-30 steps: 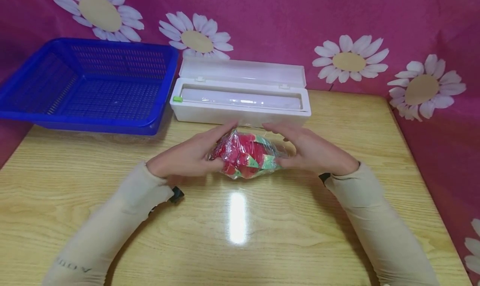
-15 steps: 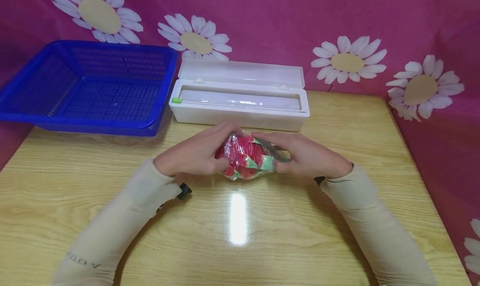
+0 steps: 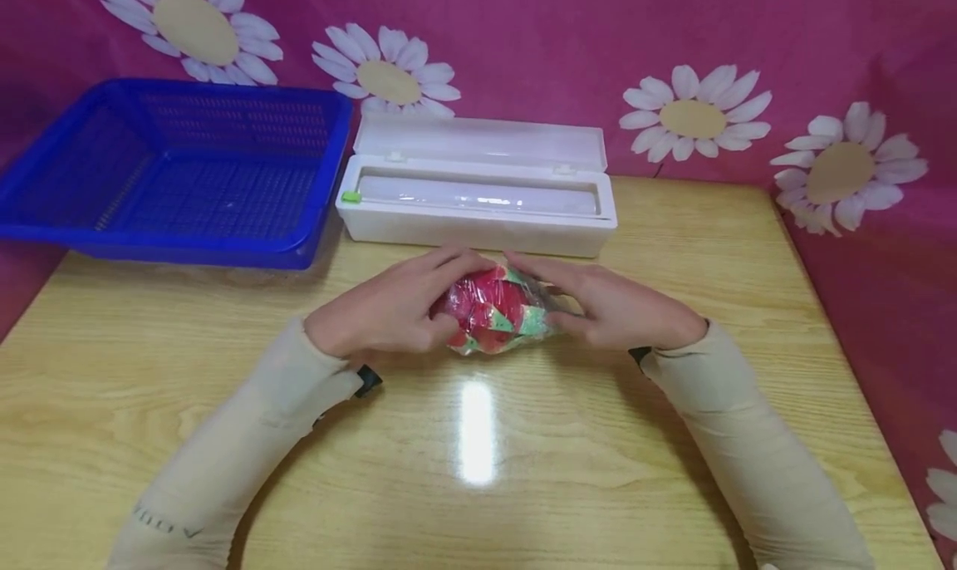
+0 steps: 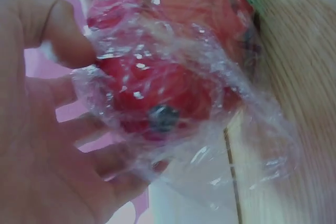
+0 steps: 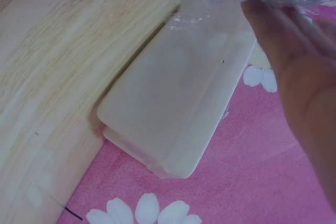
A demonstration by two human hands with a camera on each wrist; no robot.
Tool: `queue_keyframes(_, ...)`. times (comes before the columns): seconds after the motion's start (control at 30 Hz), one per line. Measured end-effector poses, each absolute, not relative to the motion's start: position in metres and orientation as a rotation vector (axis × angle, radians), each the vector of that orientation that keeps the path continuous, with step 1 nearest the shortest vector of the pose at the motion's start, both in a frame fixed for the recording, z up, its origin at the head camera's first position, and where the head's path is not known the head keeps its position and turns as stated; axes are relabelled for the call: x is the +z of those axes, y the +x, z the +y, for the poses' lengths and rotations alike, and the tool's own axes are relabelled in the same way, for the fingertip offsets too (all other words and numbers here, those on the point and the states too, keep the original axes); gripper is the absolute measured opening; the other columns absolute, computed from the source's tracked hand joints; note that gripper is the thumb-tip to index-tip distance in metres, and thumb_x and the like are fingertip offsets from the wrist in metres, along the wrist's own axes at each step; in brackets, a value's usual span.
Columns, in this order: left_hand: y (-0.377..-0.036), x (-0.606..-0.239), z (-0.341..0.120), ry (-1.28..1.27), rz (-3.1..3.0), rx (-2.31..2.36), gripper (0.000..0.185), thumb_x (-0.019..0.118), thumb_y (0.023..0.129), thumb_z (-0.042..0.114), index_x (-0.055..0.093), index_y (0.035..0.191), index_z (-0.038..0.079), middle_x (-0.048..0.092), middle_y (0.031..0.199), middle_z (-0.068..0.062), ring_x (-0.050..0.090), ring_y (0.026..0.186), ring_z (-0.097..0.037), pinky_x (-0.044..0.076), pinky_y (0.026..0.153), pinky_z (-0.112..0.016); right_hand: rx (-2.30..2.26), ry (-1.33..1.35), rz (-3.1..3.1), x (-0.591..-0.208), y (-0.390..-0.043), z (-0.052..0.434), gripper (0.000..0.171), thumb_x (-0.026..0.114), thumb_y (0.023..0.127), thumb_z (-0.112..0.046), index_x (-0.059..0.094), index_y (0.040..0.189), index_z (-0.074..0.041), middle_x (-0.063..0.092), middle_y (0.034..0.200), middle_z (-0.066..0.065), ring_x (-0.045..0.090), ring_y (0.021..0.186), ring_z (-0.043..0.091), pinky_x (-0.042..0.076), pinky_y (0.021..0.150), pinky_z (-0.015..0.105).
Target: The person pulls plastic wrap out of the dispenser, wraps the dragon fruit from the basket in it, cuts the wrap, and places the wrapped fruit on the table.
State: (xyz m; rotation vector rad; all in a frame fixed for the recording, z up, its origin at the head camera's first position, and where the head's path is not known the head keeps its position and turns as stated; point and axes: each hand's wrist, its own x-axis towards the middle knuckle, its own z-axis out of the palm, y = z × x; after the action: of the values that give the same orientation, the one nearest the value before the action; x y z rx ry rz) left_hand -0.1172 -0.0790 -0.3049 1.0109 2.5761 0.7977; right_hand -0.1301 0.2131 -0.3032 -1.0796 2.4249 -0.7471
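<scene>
A red dragon fruit [image 3: 497, 312] with green scale tips, wrapped in clear plastic film, lies between my two hands over the wooden table. My left hand [image 3: 392, 304] grips its left end, fingers over the far side and thumb at the front. Around the other end, my right hand [image 3: 620, 300] holds with fingers along the back and thumb in front. In the left wrist view, loose crinkled film [image 4: 226, 145] sticks out past the fruit's dark end. Film and a bit of green show beside the fingers [image 5: 283, 35] in the right wrist view.
Behind the fruit stands a white cling film box [image 3: 478, 229] with its lid raised, a roll inside and a green slider at its left. A blue plastic basket [image 3: 187, 254] sits at the back left. Pink flowered cloth [image 3: 538, 46] hangs behind the table.
My left hand has come in to the right and closed more over the fruit. The right fingers have come in closer too. The fruit stays in nearly the same place.
</scene>
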Motion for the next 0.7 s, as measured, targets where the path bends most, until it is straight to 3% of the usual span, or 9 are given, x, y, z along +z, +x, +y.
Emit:
queue_keyframes(0.13, -0.114, -0.303, -0.089, 0.979, 2.558, 0.851, 0.081, 0.06, 0.09, 0.018, 0.027, 0.163, 0.032, 0.036, 0.165, 0.004, 0.048, 0.141, -0.018, 0.049, 0.117, -0.044, -0.757, -1.115, 2.453, -0.304, -0.132, 0.218, 0.083, 0.069, 0.097, -0.013, 0.024, 0.166, -0.025, 0.033, 0.17, 0.0, 0.036, 0.155, 0.023, 0.036, 0.126, 0.052)
queue_keyframes(0.23, -0.113, -0.303, -0.1, 0.893, 2.58, 0.896, 0.08, 0.063, 0.096, 0.024, 0.022, 0.164, 0.034, 0.038, 0.165, 0.003, 0.048, 0.144, -0.022, 0.046, 0.119, -0.049, -0.753, -1.103, 2.469, -0.303, -0.133, 0.223, 0.08, 0.071, 0.095, -0.014, 0.03, 0.163, -0.017, 0.038, 0.166, 0.006, 0.042, 0.15, 0.029, 0.045, 0.119, 0.053)
queue_keyframes(0.4, -0.109, -0.31, -0.118, 0.725, 2.662, 0.852, 0.057, 0.049, 0.108, 0.039, 0.033, 0.16, 0.022, 0.051, 0.158, -0.01, 0.058, 0.139, -0.034, 0.05, 0.114, -0.055, -0.727, -0.974, 2.487, -0.301, -0.133, 0.225, 0.075, 0.079, 0.09, -0.025, 0.042, 0.154, -0.011, 0.047, 0.15, 0.014, 0.063, 0.124, 0.032, 0.061, 0.096, 0.047)
queue_keyframes(0.57, -0.104, -0.32, -0.123, 0.645, 2.625, 0.819, 0.057, 0.034, 0.111, 0.05, 0.039, 0.154, 0.014, 0.062, 0.146, -0.015, 0.06, 0.136, -0.035, 0.049, 0.115, -0.055, -0.675, -0.886, 2.558, -0.299, -0.13, 0.219, 0.081, 0.09, 0.08, -0.037, 0.049, 0.144, -0.012, 0.055, 0.134, 0.009, 0.062, 0.11, 0.024, 0.06, 0.092, 0.042)
queue_keyframes(0.63, -0.103, -0.322, -0.123, 0.626, 2.588, 0.846, 0.059, 0.039, 0.109, 0.052, 0.038, 0.154, 0.014, 0.064, 0.144, -0.015, 0.062, 0.135, -0.034, 0.05, 0.113, -0.054, -0.649, -0.873, 2.572, -0.299, -0.129, 0.217, 0.083, 0.093, 0.075, -0.038, 0.05, 0.142, -0.014, 0.057, 0.129, 0.007, 0.06, 0.108, 0.023, 0.059, 0.092, 0.041)
queue_keyframes(0.7, -0.101, -0.323, -0.122, 0.601, 2.562, 0.909, 0.062, 0.053, 0.105, 0.051, 0.04, 0.153, 0.015, 0.067, 0.141, -0.013, 0.066, 0.129, -0.031, 0.054, 0.109, -0.052, -0.63, -0.885, 2.576, -0.298, -0.129, 0.216, 0.083, 0.095, 0.073, -0.035, 0.051, 0.141, -0.013, 0.059, 0.126, 0.007, 0.06, 0.108, 0.023, 0.059, 0.093, 0.042)
